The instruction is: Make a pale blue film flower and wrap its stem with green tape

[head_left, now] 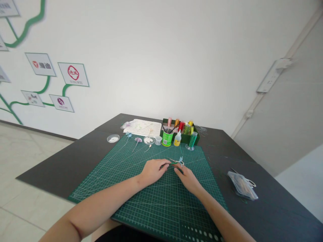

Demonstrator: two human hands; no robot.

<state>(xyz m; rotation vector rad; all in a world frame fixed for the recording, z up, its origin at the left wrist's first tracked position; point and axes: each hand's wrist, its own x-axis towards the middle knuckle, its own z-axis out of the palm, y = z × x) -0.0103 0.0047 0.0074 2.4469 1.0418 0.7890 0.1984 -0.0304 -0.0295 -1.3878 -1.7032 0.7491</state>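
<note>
My left hand (154, 170) is over the cutting mat (151, 201), fingertips closed on one end of a thin green thread-wrapped stem (173, 163). At the stem's other end, the fingers of my right hand (186, 176) pinch it too. A small light-blue flower (180, 160) shows just beyond the right fingertips. It seems to belong to the stem, though the fingers hide the join. Scissors (172, 160) with pale handles lie on the mat right behind my hands, partly covered by the flower and fingers.
Along the mat's back stand a green can (167, 138) of tools, a glue bottle (177, 138), a green thread spool (192, 139) and a box (186, 138) of spools. Finished-looking flowers (138, 140) lie left. A clear plastic case (242, 185) sits right, beside other scissors (249, 182).
</note>
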